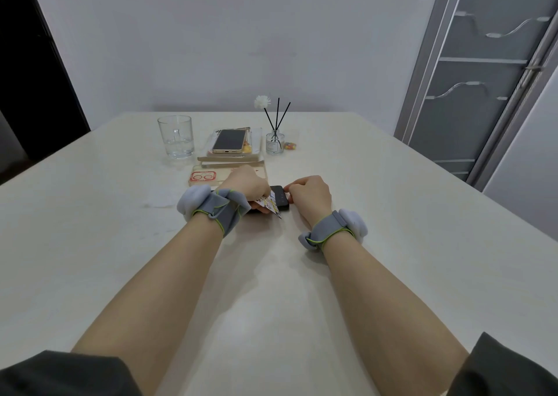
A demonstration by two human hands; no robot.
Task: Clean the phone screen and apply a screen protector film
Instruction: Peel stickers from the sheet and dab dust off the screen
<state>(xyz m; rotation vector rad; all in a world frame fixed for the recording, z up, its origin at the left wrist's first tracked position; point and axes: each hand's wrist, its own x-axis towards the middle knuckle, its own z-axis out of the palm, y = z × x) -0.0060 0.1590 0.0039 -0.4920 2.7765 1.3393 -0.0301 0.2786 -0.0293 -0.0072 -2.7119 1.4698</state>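
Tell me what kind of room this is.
Probably a home dining area, not a workshop: a pale table against the wall carries a reed diffuser and a drinking glass, with a frosted sliding door on the right.

Matt table [392,214], clear glass mug [175,137], glossy black phone [280,194], printed card [270,205], cloth wristbands [222,211]

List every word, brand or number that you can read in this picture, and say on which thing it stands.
No text can be read.
Diffuser bottle: white label, print too small.
Red and white packet: marks blurred.
Colourful card in the left hand: print too small.
Dark phone: no print shows.
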